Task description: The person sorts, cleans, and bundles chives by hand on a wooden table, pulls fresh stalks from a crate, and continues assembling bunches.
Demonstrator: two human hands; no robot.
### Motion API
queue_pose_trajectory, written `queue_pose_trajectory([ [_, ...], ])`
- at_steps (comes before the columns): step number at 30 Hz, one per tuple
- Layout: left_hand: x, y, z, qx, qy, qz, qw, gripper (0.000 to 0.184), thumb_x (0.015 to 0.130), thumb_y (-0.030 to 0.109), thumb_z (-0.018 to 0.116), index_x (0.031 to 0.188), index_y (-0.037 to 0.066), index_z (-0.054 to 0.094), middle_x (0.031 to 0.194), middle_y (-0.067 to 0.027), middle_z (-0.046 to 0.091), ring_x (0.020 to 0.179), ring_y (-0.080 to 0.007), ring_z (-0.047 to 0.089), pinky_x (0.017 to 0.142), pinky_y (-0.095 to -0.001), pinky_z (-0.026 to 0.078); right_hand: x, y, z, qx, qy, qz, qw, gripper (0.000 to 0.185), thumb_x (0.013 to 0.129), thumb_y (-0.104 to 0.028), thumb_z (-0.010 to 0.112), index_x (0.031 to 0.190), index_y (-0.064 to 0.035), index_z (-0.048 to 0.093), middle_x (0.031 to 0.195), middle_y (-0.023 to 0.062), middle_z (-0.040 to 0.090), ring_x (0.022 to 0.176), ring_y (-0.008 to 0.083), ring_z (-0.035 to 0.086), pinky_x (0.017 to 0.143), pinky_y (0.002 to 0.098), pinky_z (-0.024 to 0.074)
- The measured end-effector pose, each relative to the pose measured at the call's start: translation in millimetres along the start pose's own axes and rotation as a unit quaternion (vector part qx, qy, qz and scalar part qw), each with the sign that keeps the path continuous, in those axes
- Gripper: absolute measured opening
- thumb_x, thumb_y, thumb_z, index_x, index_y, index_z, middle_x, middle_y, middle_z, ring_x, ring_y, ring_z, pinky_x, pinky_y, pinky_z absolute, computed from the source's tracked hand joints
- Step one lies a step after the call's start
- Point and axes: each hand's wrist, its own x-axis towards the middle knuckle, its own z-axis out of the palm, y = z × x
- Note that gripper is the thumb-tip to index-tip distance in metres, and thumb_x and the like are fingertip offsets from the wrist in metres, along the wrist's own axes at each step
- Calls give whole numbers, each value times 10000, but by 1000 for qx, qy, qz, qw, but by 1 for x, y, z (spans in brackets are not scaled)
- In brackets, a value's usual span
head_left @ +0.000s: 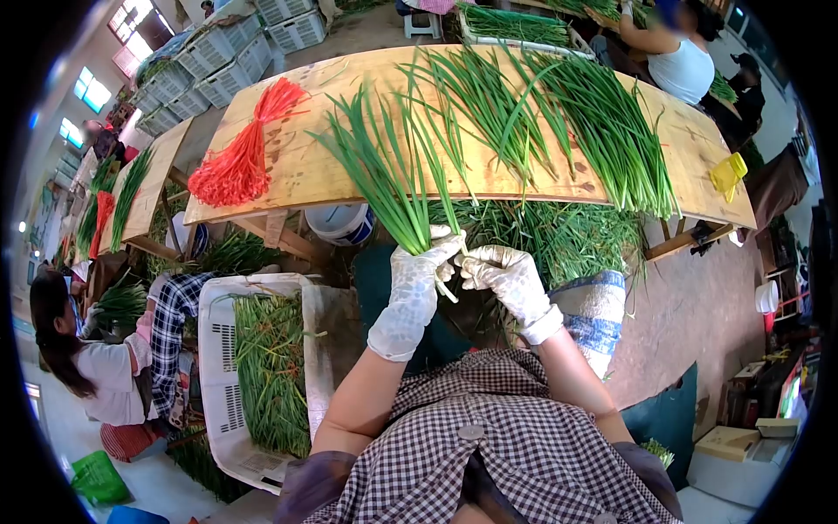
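My gloved left hand is closed around a bunch of long green leafy stalks, whose tips lean over the wooden table. Beside it, my gloved right hand has its fingers pinched together at a stalk with a pale lower end, between the two hands. More stalks lie on the table: a loose spread in the middle and a thick pile at the right. A bundle of red ties rests at the table's left.
Left of my lap stands a white crate of green stalks. Cut leaves lie heaped beneath the table, near a white bucket. A yellow object is at the table's right end. Other people sit at the left and upper right.
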Motion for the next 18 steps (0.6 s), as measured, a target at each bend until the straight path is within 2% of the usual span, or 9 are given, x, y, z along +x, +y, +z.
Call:
queue_pose_trajectory([
  [6, 1, 1, 2, -56, 38, 13, 998, 196, 713, -30, 747, 837, 24, 605, 691, -50, 621, 411, -87, 472, 373, -208, 374, -1, 7, 3, 50, 76, -129, 987, 136, 884, -51, 592, 991, 31, 616, 862, 70, 653, 751, 113, 621, 696, 224, 507],
  [8, 8, 11, -4, -78, 76, 58, 992, 192, 719, -33, 742, 817, 32, 590, 694, -46, 613, 419, -82, 470, 374, -207, 374, 0, 33, -25, 61, -45, -197, 977, 131, 905, -87, 573, 972, 20, 607, 874, 75, 651, 767, 127, 623, 709, 238, 510],
  [10, 14, 20, -15, -105, 37, 65, 992, 188, 766, -71, 667, 864, 50, 562, 790, -91, 653, 472, -76, 503, 412, -215, 406, -11, 51, -50, -89, -35, 58, 994, 194, 903, -197, 582, 928, -9, 627, 816, 101, 659, 786, 178, 647, 728, 288, 524],
  [11, 14, 23, -17, -96, 35, 64, 993, 181, 762, -67, 675, 858, 48, 572, 788, -86, 650, 476, -74, 503, 412, -214, 400, -12, 51, -63, -391, -75, 57, 915, 200, 895, -205, 594, 922, -12, 639, 788, 109, 659, 776, 161, 650, 720, 278, 524],
  [12, 14, 25, -17, -86, 33, 63, 994, 175, 758, -63, 684, 851, 46, 583, 785, -80, 647, 480, -72, 502, 411, -212, 393, -11, 51, -73, -655, -107, 50, 746, 206, 887, -213, 605, 916, -14, 651, 760, 117, 658, 765, 143, 653, 711, 269, 524],
  [13, 12, 27, -14, -88, 33, 63, 994, 175, 758, -63, 684, 851, 46, 583, 785, -80, 647, 480, -72, 502, 411, -212, 393, -12, 60, -70, -598, 45, 19, 800, 215, 865, -219, 638, 932, -17, 669, 737, 138, 653, 734, 115, 642, 699, 232, 510],
  [14, 9, 29, -11, -53, 28, 58, 997, 169, 751, -59, 694, 844, 42, 595, 768, -69, 642, 475, -72, 500, 407, -210, 385, -3, 63, -71, -357, 89, 68, 927, 233, 866, -198, 645, 1006, -13, 663, 825, 124, 678, 757, 112, 629, 726, 223, 501],
  [16, 3, 22, -6, -15, 21, 44, 999, 163, 744, -54, 705, 837, 39, 608, 750, -58, 636, 470, -71, 497, 403, -208, 377, -5, 12, -36, -156, 61, -91, 982, 225, 860, -139, 652, 1039, -2, 654, 890, 74, 684, 762, 101, 613, 727, 212, 491],
  [18, 1, 14, 0, 7, -6, 51, 999, 180, 718, 5, 760, 811, 32, 609, 691, -46, 628, 429, -82, 495, 370, -203, 374, -1, -12, -13, -110, 25, -126, 986, 228, 851, -71, 650, 1059, 23, 641, 932, 44, 676, 782, 90, 612, 728, 214, 497],
])
